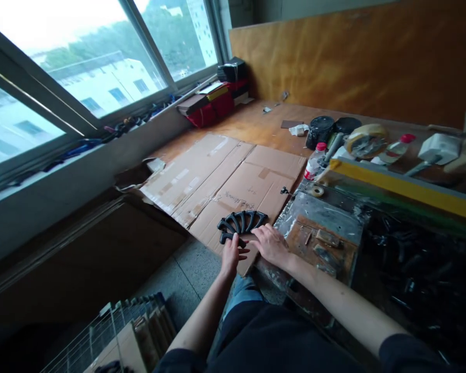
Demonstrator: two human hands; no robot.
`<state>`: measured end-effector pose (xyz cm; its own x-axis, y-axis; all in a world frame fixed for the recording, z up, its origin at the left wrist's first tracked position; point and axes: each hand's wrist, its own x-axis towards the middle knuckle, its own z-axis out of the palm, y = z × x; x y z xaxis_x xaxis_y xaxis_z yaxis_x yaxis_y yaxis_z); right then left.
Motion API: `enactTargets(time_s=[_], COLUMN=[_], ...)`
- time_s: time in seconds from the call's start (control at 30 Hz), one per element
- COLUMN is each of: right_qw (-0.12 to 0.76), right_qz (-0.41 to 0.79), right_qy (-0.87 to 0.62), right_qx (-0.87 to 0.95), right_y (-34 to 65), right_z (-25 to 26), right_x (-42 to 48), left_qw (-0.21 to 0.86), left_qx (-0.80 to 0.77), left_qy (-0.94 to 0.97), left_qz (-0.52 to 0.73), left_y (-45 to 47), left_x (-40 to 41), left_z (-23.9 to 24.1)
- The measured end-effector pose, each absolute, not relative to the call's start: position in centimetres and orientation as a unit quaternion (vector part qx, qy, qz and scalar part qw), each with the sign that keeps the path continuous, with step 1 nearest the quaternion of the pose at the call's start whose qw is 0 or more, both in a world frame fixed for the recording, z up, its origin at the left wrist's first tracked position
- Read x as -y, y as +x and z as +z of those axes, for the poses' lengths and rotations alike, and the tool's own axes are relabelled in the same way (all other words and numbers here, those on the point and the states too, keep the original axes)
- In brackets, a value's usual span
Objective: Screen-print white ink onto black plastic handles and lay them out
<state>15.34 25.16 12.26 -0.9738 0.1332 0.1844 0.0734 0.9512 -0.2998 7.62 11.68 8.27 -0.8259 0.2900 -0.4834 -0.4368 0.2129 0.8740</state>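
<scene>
On the cardboard sheet (252,173), near its front edge, several curved black pieces (238,221) lie side by side in a fan. They are smooth, tube-like and thicker at their far ends; their exact kind is unclear. My left hand (232,254) is closed, its thumb on top of one such black piece (226,237) at the fan's near left end. My right hand (271,244) rests at the right of the fan, fingers loosely stretched and apart beside the pieces' near ends. I see nothing held in it; some fingertips are hard to make out.
To the right stand a worn metal plate with a wooden board (306,241), a tape roll (317,191) and a red-capped bottle (315,161). Beyond its yellow edge (404,181), a dark bin (419,259) holds many black pieces. A wire rack (89,336) stands low at left.
</scene>
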Motion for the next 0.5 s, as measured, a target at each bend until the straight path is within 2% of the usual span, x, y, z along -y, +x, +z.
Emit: enactTargets(time_s=[0.07, 0.17, 0.27, 0.5], right_qw=[0.06, -0.027, -0.089, -0.073], right_qz=[0.129, 0.098, 0.107, 0.194], right_qy=[-0.077, -0.134, -0.182, -0.249], right_qx=[0.987, 0.986, 0.973, 0.946], right_y=[11.9, 7.6, 5.0, 1.6], right_z=[11.6, 10.1, 8.8, 8.0], right_x=[-25.6, -25.8, -25.1, -23.9], left_qw=[0.287, 0.347, 0.385, 0.386], left_qx=[-0.783, -0.843, -0.854, -0.882], left_qy=[-0.063, -0.035, 0.009, 0.154], left_qz=[0.548, 0.41, 0.351, 0.222], left_y=[4.0, 0.0, -2.9, -14.7], left_x=[-9.2, -7.4, -7.6, -12.2], left_z=[6.5, 3.9, 2.7, 4.7])
